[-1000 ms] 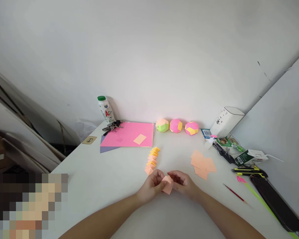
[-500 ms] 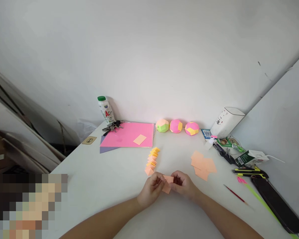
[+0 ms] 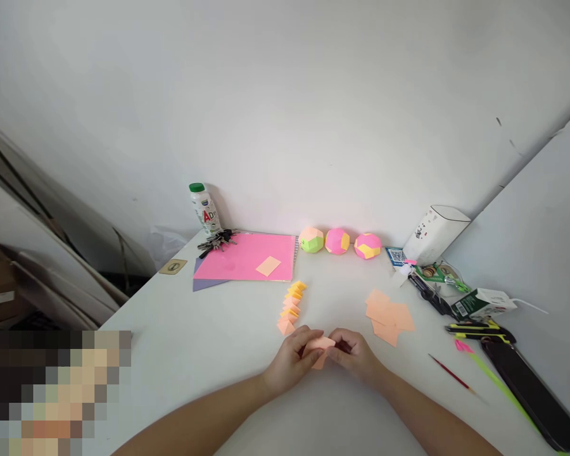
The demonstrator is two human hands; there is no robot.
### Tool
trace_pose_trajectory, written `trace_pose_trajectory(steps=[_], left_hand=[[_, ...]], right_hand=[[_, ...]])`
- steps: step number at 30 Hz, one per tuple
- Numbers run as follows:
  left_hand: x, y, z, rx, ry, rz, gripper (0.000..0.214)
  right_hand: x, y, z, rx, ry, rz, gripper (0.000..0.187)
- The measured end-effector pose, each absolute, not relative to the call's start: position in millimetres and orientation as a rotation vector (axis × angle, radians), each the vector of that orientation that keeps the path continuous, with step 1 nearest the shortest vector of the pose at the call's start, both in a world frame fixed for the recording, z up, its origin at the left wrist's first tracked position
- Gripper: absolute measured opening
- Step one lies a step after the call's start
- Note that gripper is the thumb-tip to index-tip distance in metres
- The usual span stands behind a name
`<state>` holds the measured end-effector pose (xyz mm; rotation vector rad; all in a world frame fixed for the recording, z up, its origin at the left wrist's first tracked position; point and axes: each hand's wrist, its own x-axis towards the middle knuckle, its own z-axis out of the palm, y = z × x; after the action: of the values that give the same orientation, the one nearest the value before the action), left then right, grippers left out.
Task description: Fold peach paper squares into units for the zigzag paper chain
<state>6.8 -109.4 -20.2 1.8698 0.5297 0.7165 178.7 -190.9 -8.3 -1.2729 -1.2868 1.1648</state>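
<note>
folded peach paper (image 3: 323, 342), long axis left-right, is clamped end-to-end between fingers of left hand (image 3: 292, 358) and right hand (image 3: 356, 354)

My forearms converge at centre, left hand (image 3: 291, 358) and right hand (image 3: 357, 354) nearly touching, fingers curled, seemingly pinching.

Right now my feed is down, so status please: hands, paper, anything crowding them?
Left hand, right hand both pinching folded peach paper. Row of folded pieces just beyond left hand. Loose peach sheets beyond right hand.
</note>
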Motion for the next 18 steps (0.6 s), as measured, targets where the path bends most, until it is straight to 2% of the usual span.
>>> trace_pose_trajectory(steps=[18], left_hand=[[5.8,-109.5,-4.2,1.82,0.417,0.528,0.035]], right_hand=[[178.5,-193.1,-8.5,-1.34,-1.108,1.168,0.027]])
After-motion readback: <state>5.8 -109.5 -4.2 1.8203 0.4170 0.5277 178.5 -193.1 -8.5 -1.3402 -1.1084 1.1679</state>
